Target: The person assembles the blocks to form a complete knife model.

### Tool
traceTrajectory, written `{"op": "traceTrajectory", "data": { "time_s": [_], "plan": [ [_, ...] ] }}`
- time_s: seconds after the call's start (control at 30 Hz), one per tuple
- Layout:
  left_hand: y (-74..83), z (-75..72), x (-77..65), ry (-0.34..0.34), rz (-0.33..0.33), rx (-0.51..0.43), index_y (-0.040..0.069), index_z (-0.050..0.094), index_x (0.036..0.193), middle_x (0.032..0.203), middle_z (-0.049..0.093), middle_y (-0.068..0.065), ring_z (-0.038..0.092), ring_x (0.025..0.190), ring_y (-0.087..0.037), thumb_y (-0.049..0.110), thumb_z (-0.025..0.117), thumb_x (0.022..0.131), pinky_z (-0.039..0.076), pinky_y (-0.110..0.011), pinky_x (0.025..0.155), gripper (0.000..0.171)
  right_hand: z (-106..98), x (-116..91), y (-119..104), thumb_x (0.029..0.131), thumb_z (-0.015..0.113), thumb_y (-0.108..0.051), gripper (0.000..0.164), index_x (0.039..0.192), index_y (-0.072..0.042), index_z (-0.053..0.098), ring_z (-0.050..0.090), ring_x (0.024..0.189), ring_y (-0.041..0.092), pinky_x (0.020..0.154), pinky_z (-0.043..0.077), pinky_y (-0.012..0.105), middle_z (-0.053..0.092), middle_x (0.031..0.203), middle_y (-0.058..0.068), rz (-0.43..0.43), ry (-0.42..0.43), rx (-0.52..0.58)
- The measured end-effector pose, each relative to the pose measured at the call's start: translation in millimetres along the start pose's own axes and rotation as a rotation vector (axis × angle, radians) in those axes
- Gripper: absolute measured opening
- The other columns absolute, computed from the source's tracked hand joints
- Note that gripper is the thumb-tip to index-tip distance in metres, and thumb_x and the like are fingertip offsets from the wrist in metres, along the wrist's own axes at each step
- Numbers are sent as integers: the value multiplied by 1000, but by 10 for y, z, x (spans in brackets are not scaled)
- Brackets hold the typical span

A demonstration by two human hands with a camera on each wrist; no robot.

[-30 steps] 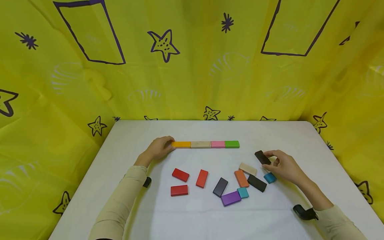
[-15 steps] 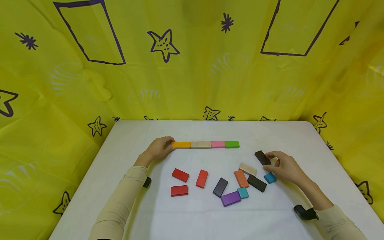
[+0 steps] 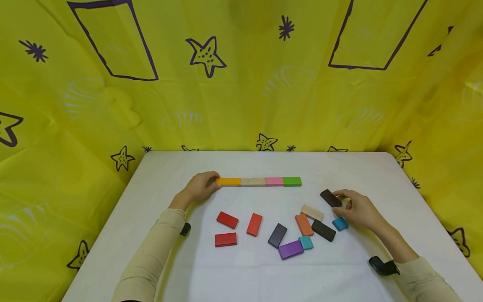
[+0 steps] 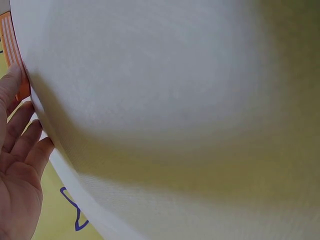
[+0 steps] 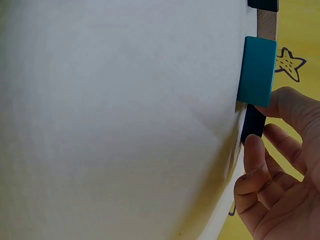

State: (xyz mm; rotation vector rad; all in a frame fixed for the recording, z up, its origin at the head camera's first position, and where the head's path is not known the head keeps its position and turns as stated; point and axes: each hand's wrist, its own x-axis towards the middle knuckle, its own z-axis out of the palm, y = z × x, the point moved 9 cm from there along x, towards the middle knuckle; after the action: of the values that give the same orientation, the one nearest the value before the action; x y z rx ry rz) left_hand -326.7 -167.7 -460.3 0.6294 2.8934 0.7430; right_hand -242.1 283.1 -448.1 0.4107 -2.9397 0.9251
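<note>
In the head view, a row of blocks lies end to end: yellow-orange (image 3: 229,182), plain wood (image 3: 253,182), pink (image 3: 274,181) and green (image 3: 292,181). My left hand (image 3: 201,186) pinches the outer left end of the yellow-orange block. The left wrist view shows the thumb laid on that block (image 4: 14,55), fingertips at its end. On the right, my right hand (image 3: 356,207) holds a dark brown block (image 3: 331,198) between thumb and fingers. It slants toward the row's green end, apart from it. A blue block (image 3: 340,223) lies just below this hand and partly covers the dark block in the right wrist view.
Nearer me lie three red blocks (image 3: 225,239) and a dark grey one (image 3: 277,235). A purple block (image 3: 291,249) touches a small teal one (image 3: 306,242). Orange (image 3: 304,225), pale wood (image 3: 312,212) and black (image 3: 323,230) blocks cluster beside them. Yellow patterned cloth (image 3: 241,105) surrounds the white table (image 3: 241,277).
</note>
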Motion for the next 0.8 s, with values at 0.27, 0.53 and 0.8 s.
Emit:
{"op": "traceTrajectory", "data": {
  "time_s": [0.27,0.53,0.8],
  "plan": [
    [2,-3,1,-4,-5,6,4,64,125,125,68,-13,62,115,-32,23,68,100,47,-48,109,31,-22,7,-9,84,83,-10,45,124,1,66,46,65,11,53,38,25,69,104,19,11,-19,-8],
    [11,-3,6,-2,3,4,5,64,125,126,68,-14,62,116,-32,23,68,100,47,-48,109,31,-20,25,-17,82,82,-6,44,122,0,66,47,67,12,56,39,25,68,108,21,17,-29,-15],
    [-12,6,4,-7,-6,1,5,63,125,127,67,-13,61,115,-31,23,68,100,47,-48,109,32,-21,66,-20,81,82,-6,40,117,1,67,48,69,13,59,40,25,69,109,19,24,-31,-5]
  ]
}}
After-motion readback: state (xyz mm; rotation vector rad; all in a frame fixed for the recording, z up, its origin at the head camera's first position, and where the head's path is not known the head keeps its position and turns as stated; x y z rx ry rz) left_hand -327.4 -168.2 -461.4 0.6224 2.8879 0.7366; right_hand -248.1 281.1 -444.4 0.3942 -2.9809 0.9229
